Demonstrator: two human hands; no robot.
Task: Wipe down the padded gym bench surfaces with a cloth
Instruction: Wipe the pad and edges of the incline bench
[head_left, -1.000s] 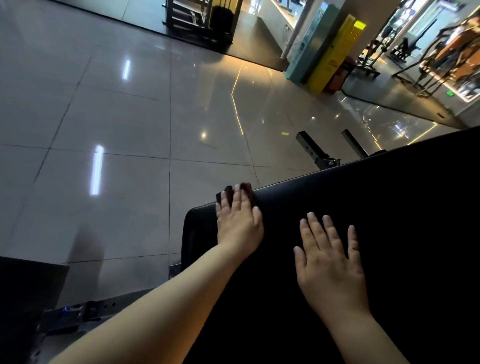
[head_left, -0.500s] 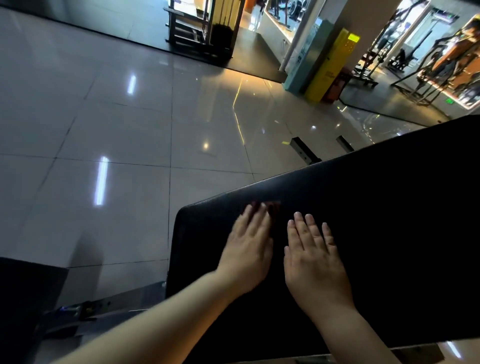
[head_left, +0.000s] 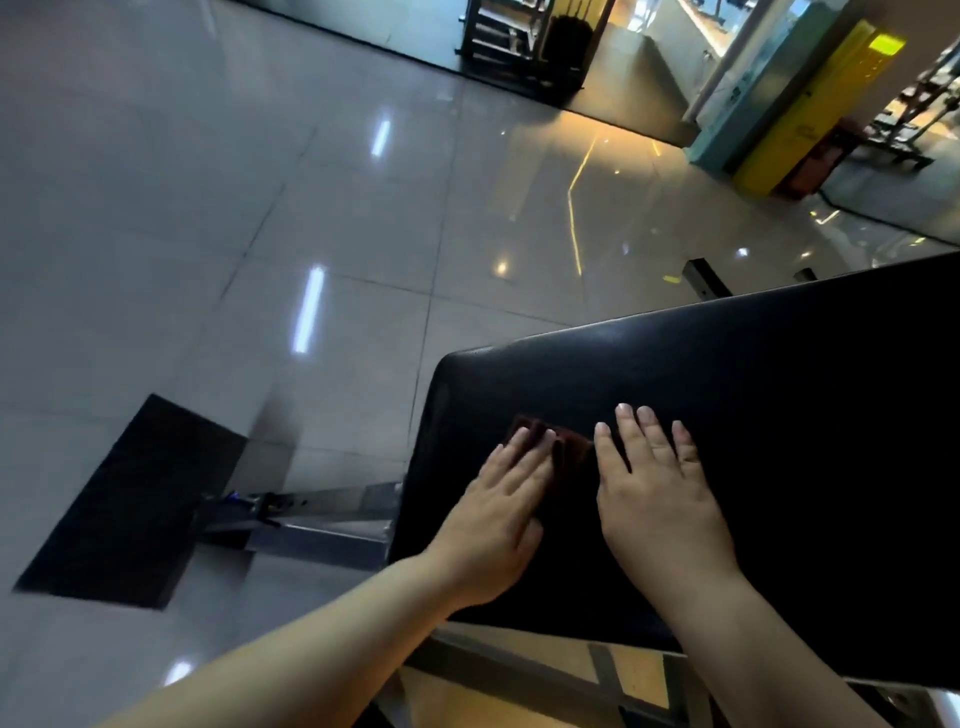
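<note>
Pressing a dark red cloth (head_left: 563, 441) onto the black padded desk (head_left: 779, 405) near its end, left hand (head_left: 501, 525) flat and straight-fingered, right hand (head_left: 662, 504) just beside it, spread palm-down on the padding

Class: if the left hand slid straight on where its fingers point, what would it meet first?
Likely nothing: the left hand has only bare bench pad ahead, up to its far edge.

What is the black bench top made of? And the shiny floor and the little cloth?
Bench pad: probably black vinyl or faux leather, smooth, faint sheen at its edge. Floor: glossy tiles, perhaps ceramic; grout lines, mirrored lights. Cloth: dark reddish fabric, weave too blurred.
</note>
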